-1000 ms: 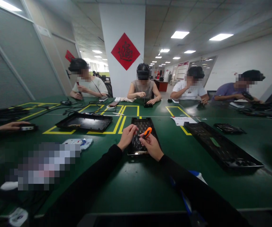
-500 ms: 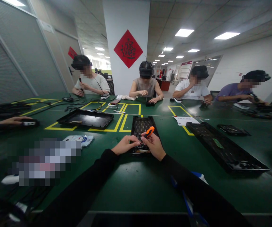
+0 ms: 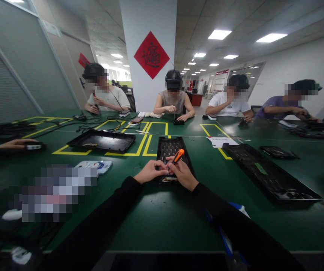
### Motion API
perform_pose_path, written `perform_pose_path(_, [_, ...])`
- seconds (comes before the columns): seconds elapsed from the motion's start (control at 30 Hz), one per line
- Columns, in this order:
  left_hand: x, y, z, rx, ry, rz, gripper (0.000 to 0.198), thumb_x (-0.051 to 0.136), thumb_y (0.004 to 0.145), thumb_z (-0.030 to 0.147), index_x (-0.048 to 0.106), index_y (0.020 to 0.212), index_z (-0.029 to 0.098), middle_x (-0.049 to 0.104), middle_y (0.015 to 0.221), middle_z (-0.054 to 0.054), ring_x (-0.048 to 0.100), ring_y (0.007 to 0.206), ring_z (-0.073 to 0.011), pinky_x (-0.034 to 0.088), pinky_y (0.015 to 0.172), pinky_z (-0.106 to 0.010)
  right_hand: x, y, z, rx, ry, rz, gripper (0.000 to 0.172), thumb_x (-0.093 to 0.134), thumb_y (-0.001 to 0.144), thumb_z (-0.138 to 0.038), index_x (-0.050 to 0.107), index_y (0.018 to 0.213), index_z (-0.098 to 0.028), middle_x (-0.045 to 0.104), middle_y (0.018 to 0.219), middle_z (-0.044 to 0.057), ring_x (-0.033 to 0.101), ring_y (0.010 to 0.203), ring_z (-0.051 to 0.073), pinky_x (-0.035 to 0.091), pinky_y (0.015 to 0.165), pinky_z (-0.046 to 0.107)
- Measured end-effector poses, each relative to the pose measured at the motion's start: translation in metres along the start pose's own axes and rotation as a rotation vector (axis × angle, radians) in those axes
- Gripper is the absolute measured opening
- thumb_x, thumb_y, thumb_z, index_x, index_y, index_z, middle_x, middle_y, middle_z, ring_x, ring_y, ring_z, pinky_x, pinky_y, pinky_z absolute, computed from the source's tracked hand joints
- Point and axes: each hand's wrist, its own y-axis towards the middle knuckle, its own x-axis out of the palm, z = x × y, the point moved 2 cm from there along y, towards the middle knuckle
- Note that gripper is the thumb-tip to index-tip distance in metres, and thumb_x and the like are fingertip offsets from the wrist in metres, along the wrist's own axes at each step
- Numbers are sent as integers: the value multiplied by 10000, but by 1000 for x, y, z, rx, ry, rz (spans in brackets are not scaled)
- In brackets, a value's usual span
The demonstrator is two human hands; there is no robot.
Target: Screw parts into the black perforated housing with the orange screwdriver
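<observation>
My right hand (image 3: 182, 174) is closed round an orange-handled screwdriver (image 3: 177, 155), tip pointing down toward the near end of a black perforated tray (image 3: 171, 148). My left hand (image 3: 150, 171) rests at the tray's near left corner, fingers curled and pinched on something small that I cannot make out. Both hands meet over the tray's front edge. Black sleeves cover both my arms.
A green table (image 3: 162, 218) with yellow tape lines holds a flat black tray (image 3: 102, 141) at left and a long black tray (image 3: 271, 177) at right. A packet (image 3: 94, 165) lies near left. Several people work at the far side; another person's hand (image 3: 15, 143) rests at left.
My left hand came down from above the tray to its near left corner. The right hand lowered the screwdriver slightly. The view shifted a little.
</observation>
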Motion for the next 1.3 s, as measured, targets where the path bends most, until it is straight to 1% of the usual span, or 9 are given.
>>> perform_pose_path(0.17, [1, 1, -4, -9, -23, -5, 268, 608, 697, 369, 630, 729, 103, 628, 735, -43, 557, 722, -133, 413, 715, -256, -1, 0, 0, 22, -20, -5, 299, 458, 827, -329, 470, 1086, -180, 545, 768, 5, 534, 630, 103, 462, 624, 257])
perform_pose_path(0.4, [-3, 3, -5, 42, -7, -119, 264, 605, 706, 351, 655, 816, 117, 620, 799, -52, 555, 743, -131, 411, 731, -259, -1, 0, 2, 36, 21, -14, 281, 475, 817, -321, 484, 1059, -177, 540, 751, 2, 541, 611, 100, 473, 620, 265])
perform_pose_path(0.47, [-3, 3, -6, 35, -2, -112, 260, 611, 699, 354, 654, 799, 117, 618, 788, -49, 553, 737, -130, 411, 727, -258, -1, 0, 2, 33, 61, -12, 290, 494, 806, -320, 482, 1059, -180, 538, 766, 2, 542, 614, 96, 476, 617, 261])
perform_pose_path(0.63, [1, 3, -8, 5, -16, -48, 261, 643, 663, 361, 611, 697, 104, 607, 726, -35, 545, 699, -120, 411, 697, -248, 0, 2, 2, 38, 193, 0, 322, 537, 776, -302, 467, 1067, -183, 542, 789, -3, 540, 620, 84, 475, 603, 234])
perform_pose_path(0.8, [3, 3, -7, -19, -32, -35, 266, 647, 653, 363, 573, 674, 108, 590, 682, -16, 534, 663, -107, 407, 665, -235, -1, 4, 4, 65, 252, 25, 360, 589, 736, -278, 454, 1057, -186, 568, 811, 8, 550, 632, 90, 483, 594, 233])
perform_pose_path(0.93, [3, 2, -7, -15, -25, -35, 264, 642, 660, 364, 568, 668, 110, 593, 689, -17, 536, 676, -109, 408, 678, -237, -3, 5, 2, 79, 255, 58, 302, 624, 702, -288, 483, 944, -176, 591, 817, 20, 556, 627, 96, 486, 587, 236])
perform_pose_path(1.03, [3, 3, -8, -18, -26, -34, 266, 648, 653, 365, 585, 700, 111, 602, 709, -22, 542, 694, -116, 413, 693, -242, -5, 4, 0, 70, 241, 58, 251, 616, 707, -302, 514, 887, -161, 602, 828, 35, 563, 652, 105, 485, 601, 239])
perform_pose_path(1.17, [-1, 3, -5, 18, -35, -90, 265, 621, 687, 359, 630, 790, 114, 625, 792, -47, 554, 764, -132, 412, 753, -259, -6, 4, 0, 65, 231, 44, 267, 573, 742, -314, 552, 952, -150, 606, 875, 54, 564, 681, 111, 479, 615, 242])
perform_pose_path(1.3, [-6, 4, -2, 37, -40, -154, 276, 578, 729, 359, 647, 855, 123, 631, 844, -61, 559, 801, -140, 407, 784, -270, -7, 4, 3, 70, 218, 26, 344, 522, 780, -294, 522, 1099, -167, 592, 914, 52, 543, 651, 92, 472, 621, 246])
